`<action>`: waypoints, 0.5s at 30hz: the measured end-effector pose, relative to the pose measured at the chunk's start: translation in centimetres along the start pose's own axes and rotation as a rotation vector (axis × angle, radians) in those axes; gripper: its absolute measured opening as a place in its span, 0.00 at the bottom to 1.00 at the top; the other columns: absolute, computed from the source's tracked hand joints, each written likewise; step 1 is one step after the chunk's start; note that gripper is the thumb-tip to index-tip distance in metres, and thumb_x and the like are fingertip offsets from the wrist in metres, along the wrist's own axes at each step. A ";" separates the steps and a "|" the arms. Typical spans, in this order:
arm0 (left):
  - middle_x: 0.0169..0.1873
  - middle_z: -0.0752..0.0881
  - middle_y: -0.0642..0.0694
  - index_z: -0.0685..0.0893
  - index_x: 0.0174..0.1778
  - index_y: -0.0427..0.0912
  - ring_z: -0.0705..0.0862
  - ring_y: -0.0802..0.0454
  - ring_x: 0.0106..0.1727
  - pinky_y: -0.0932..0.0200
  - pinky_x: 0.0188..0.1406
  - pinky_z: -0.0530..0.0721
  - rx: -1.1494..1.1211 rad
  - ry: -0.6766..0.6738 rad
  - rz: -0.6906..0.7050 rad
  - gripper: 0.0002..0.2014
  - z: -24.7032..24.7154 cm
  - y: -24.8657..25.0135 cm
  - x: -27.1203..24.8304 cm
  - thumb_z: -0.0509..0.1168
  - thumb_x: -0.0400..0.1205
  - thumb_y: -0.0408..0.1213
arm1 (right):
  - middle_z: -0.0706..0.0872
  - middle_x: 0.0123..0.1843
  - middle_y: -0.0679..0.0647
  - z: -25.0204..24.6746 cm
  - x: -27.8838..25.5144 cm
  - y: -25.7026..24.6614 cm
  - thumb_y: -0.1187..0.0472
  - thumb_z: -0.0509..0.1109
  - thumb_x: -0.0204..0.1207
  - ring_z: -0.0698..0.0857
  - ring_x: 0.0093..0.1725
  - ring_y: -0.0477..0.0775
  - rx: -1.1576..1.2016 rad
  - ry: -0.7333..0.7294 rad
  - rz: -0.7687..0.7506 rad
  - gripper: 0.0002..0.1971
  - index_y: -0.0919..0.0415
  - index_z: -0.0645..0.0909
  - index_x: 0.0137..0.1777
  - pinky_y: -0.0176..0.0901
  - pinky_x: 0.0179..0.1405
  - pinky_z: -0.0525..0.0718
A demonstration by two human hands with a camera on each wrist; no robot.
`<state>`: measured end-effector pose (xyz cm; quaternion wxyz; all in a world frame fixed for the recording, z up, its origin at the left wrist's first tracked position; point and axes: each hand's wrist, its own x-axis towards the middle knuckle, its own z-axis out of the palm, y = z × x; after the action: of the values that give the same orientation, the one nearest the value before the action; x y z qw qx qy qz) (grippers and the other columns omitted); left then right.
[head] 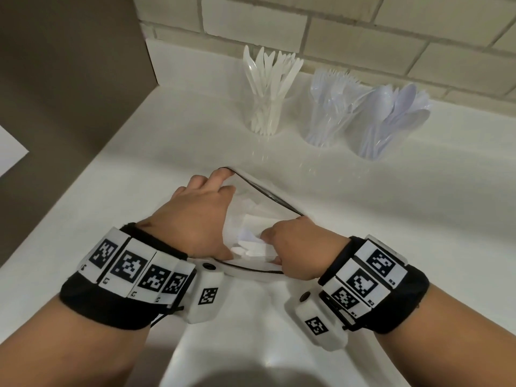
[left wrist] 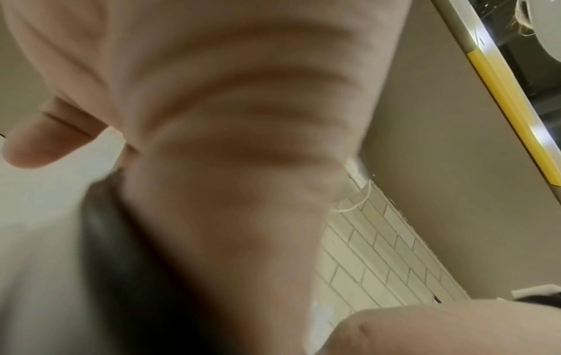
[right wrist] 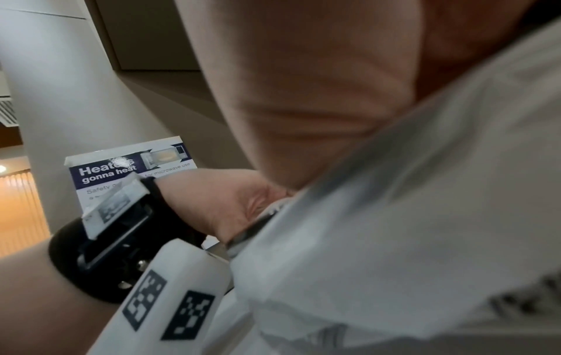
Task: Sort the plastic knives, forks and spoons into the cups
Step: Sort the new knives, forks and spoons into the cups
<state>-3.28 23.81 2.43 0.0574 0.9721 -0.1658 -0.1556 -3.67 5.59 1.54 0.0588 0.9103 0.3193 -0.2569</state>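
A clear plastic bag (head: 268,194) with a dark rim lies on the white counter (head: 405,208), holding loose white cutlery (head: 251,219). My left hand (head: 195,210) curls its fingers over the bag's far-left rim and holds the mouth apart. My right hand (head: 298,244) is inside the mouth, thumb and fingers pinching a white piece whose kind I cannot tell. At the back stand three clear cups: knives (head: 264,115), forks (head: 325,127), spoons (head: 374,138). The wrist views show only a blurred palm (left wrist: 227,144) and the bag's film (right wrist: 394,240).
A pale brick wall (head: 363,37) runs just behind the cups. A brown panel (head: 69,79) bounds the counter on the left, with a white sheet (head: 8,152) at the far left edge. A microwave safety sign (right wrist: 127,173) stands to the left.
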 end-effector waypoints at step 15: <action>0.72 0.61 0.62 0.58 0.77 0.58 0.81 0.57 0.56 0.63 0.51 0.80 -0.299 -0.166 -0.089 0.37 -0.8 -1.3 -0.3 0.69 0.74 0.43 | 0.78 0.42 0.44 -1.3 -1.8 1.4 0.65 0.65 0.77 0.76 0.45 0.50 0.341 -0.029 -0.069 0.08 0.51 0.75 0.51 0.38 0.36 0.73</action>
<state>-2.88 25.18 3.09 0.1806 0.9429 -0.1015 -0.2608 -3.46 3.82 3.47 -0.1008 0.8918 0.3011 -0.3222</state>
